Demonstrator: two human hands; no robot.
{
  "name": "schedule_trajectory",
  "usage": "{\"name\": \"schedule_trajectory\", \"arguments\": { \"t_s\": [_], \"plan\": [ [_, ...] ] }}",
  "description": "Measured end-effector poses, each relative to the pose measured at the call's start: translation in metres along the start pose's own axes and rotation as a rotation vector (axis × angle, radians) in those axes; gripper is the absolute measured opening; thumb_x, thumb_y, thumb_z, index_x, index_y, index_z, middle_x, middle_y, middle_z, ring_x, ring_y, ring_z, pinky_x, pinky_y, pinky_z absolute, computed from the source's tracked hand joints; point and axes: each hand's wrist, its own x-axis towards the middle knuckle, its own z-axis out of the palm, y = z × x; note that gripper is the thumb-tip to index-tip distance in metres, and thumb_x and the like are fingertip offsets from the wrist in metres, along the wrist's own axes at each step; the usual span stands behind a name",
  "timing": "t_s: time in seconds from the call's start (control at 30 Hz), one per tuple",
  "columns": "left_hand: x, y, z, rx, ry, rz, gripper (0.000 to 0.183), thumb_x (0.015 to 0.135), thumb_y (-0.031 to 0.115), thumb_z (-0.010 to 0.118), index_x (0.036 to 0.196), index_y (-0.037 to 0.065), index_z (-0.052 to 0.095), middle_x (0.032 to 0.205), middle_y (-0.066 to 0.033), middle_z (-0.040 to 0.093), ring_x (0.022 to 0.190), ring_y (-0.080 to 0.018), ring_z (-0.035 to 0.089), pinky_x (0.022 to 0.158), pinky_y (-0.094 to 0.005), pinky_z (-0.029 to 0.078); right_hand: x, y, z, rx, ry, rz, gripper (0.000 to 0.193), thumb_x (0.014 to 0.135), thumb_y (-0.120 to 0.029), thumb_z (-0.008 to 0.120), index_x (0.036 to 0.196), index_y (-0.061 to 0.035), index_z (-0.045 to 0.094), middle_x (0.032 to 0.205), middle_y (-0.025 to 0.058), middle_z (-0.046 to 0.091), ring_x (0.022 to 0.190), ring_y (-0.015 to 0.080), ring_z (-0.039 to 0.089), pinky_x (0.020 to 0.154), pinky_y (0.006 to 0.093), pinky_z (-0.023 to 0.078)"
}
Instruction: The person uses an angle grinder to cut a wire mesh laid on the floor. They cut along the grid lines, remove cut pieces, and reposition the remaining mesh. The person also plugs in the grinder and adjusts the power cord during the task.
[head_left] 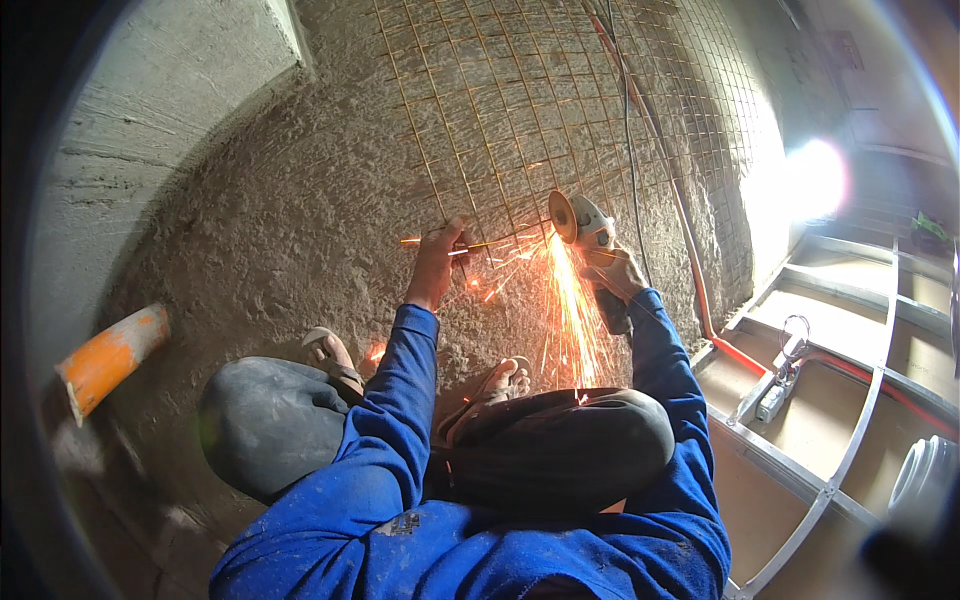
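My right hand [620,274] is wrapped round an angle grinder [594,224], whose round disc [563,216] faces left at the near edge of a wire mesh [470,118]. Bright orange sparks [570,315] spray from the disc down toward my right knee. To the left of the grinder, my left hand [435,266] is closed on the mesh's near edge, gripping a wire there. Part of the mesh is hidden by my fingers, and glare from the sparks hides the exact point of contact.
Rough grey ground [270,220] surrounds my sandalled feet. An orange pipe [112,360] lies at the left. A dark cable [630,110] and a reddish hose [690,235] cross the mesh. Metal framing [850,450], a bright lamp [815,180] and a white bucket-like item [918,475] are at the right.
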Motion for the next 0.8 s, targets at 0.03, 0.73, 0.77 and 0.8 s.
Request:
{"name": "schedule_trajectory", "arguments": {
  "t_s": [0.03, 0.73, 0.77, 0.8],
  "plan": [
    [0.001, 0.000, 0.000, -0.025, 0.020, -0.048, 0.038, 0.093, 0.048, 0.060, 0.094, 0.011, 0.064, 0.078, 0.0004, 0.061, 0.078, -0.0191, 0.070, 0.064, -0.0286, 0.047, -0.001, -0.003, -0.001, -0.011, 0.003, -0.013, 0.072, 0.065, -0.032, 0.086, 0.121, 0.0009, 0.055, 0.106, 0.0126, 0.067, 0.094, 0.0247, 0.064, 0.087, 0.0371, 0.052],
    [-0.024, 0.055, 0.007, 0.725, 0.174, -0.436, 0.052, 0.088, 0.056, 0.063, 0.086, 0.004, 0.063, 0.075, -0.0103, 0.065, 0.060, -0.0167, 0.067, 0.039, -0.0220, 0.041, -0.028, -0.071, -0.028, 0.534, -0.042, -0.053, 0.061, 0.070, -0.021, 0.080, 0.121, -0.0020, 0.053, 0.094, 0.0037, 0.059, 0.078, 0.0129, 0.059, 0.068, 0.0299, 0.053],
    [-0.025, 0.074, 0.005, 0.825, 0.084, -0.556, 0.054, 0.087, 0.058, 0.063, 0.082, 0.004, 0.063, 0.075, -0.0112, 0.065, 0.061, -0.0165, 0.067, 0.039, -0.0230, 0.042, -0.028, -0.076, -0.028, 0.614, -0.031, -0.072, 0.059, 0.071, -0.020, 0.080, 0.121, -0.0027, 0.053, 0.094, 0.0031, 0.058, 0.077, 0.0121, 0.059, 0.068, 0.0298, 0.053],
    [-0.023, 0.084, 0.013, 0.962, 0.044, -0.634, 0.055, 0.086, 0.058, 0.064, 0.079, 0.004, 0.064, 0.074, -0.0118, 0.066, 0.062, -0.0170, 0.067, 0.041, -0.0244, 0.044, -0.029, -0.081, -0.028, 0.694, 0.007, -0.089, 0.058, 0.072, -0.019, 0.079, 0.121, -0.0035, 0.053, 0.093, 0.0025, 0.058, 0.076, 0.0113, 0.058, 0.067, 0.0296, 0.053]
  ]
}}
